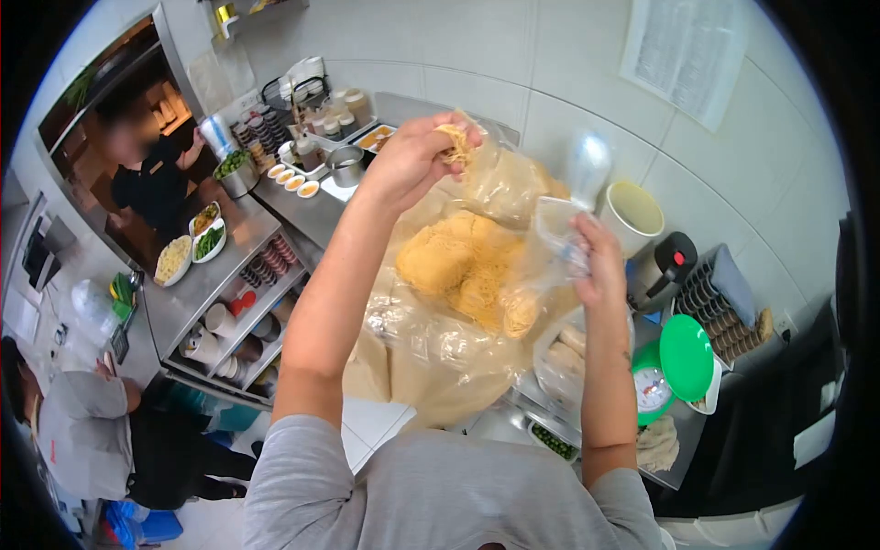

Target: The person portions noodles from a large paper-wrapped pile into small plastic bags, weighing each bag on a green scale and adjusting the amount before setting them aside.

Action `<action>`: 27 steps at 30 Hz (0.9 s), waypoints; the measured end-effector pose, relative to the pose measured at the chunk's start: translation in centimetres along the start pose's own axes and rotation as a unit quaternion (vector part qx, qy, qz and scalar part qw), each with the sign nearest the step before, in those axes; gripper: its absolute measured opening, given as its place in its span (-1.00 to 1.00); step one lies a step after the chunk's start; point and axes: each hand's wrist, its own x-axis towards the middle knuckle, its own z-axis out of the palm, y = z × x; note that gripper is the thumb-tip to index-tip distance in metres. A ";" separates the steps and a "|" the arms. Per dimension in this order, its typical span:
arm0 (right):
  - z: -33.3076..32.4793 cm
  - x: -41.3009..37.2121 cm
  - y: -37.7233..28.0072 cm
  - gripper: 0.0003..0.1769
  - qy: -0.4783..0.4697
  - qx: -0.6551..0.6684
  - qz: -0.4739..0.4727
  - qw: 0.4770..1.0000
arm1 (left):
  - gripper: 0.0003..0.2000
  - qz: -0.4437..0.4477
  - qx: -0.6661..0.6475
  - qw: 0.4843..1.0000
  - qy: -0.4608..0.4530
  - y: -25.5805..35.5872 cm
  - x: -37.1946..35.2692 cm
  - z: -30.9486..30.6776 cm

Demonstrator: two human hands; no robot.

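"So, what is the left hand (pixel 426 160) doing?"

"It is raised above the big open plastic liner (pixel 440 357), fingers curled in and pinching a small tuft of thin yellow noodles (pixel 458 147)."

"And the right hand (pixel 600 261)?"

"Its thumb and fingers are closed on the side of a clear bag (pixel 550 229), near the bag's upper part. The bag slants down over the liner, and a rounded bundle of noodles (pixel 519 313) shows at its lower end."

"Where is the main heap (pixel 458 261)?"

"In the middle of the liner, between the two forearms, loose and tangled. The hands are well apart, and the tuft in the left grip is not touching the bag."

"What stands around them?"

"To the right of the bag there is a pale bucket (pixel 634 215), then a flask (pixel 667 261) with a dark top. Nearer the wearer is a green scale (pixel 653 390) with a round dial. On the left, a metal pot (pixel 346 167) sits on the counter (pixel 293 213), beside a row of small filled cups (pixel 294 182)."

"Anyone else?"

"Two people: one in a black shirt (pixel 156 183) beyond the serving opening, and one in a grey shirt (pixel 87 422) at the lower left."
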 end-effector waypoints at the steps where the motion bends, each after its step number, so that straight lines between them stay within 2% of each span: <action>1: 1.7 0.6 1.5 -0.90 -0.003 0.000 0.023 1.000 | -0.86 0.016 -0.007 1.000 -0.011 0.5 0.3 0.0; 3: 3.2 2.7 4.2 -0.90 -0.024 -0.028 0.057 0.998 | -0.87 0.032 -0.018 0.998 -0.044 0.2 1.5 -0.8; 6: 3.8 6.0 8.0 -0.89 -0.060 -0.085 0.078 0.992 | -0.88 0.051 0.011 0.998 -0.026 -1.4 2.6 -1.1; 9: 4.4 6.8 9.3 -0.89 -0.059 -0.089 0.080 0.991 | -0.89 0.015 0.024 1.000 0.001 -5.8 2.8 -1.5; 11: 4.5 6.9 9.0 -0.88 -0.047 -0.089 0.081 0.992 | -0.88 -0.042 0.079 0.996 0.003 -9.6 2.4 -1.4; 14: 4.7 6.9 8.3 -0.88 -0.040 -0.064 0.084 0.994 | -0.85 0.139 0.308 0.938 0.069 -15.2 1.5 -0.3; 17: 3.6 7.4 7.9 -0.86 -0.058 -0.118 0.061 0.990 | -0.81 0.148 0.397 0.904 0.054 -17.0 0.3 0.8; 18: 3.4 7.2 7.8 -0.85 -0.070 -0.184 0.041 0.980 | -0.81 0.035 0.475 0.879 -0.024 -16.4 0.2 1.1; 19: 3.2 7.1 7.6 -0.84 -0.081 -0.249 0.019 0.965 | -0.81 -0.079 0.543 0.830 -0.102 -15.2 0.5 1.3; 20: 3.1 7.1 7.3 -0.83 -0.093 -0.312 -0.006 0.945 | -0.81 -0.190 0.596 0.760 -0.176 -14.4 1.0 1.5; 23: 2.7 7.6 7.2 -0.82 -0.150 -0.286 -0.098 0.941 | -0.82 -0.128 0.613 0.776 -0.079 -15.0 2.8 0.8; 26: 2.0 8.9 7.4 -0.82 -0.129 -0.288 -0.086 0.945 | -0.82 -0.026 0.610 0.785 -0.107 -13.2 2.1 1.6; 27: 1.6 9.5 7.5 -0.82 -0.126 -0.291 -0.089 0.944 | -0.82 -0.043 0.612 0.781 -0.121 -12.9 1.6 1.8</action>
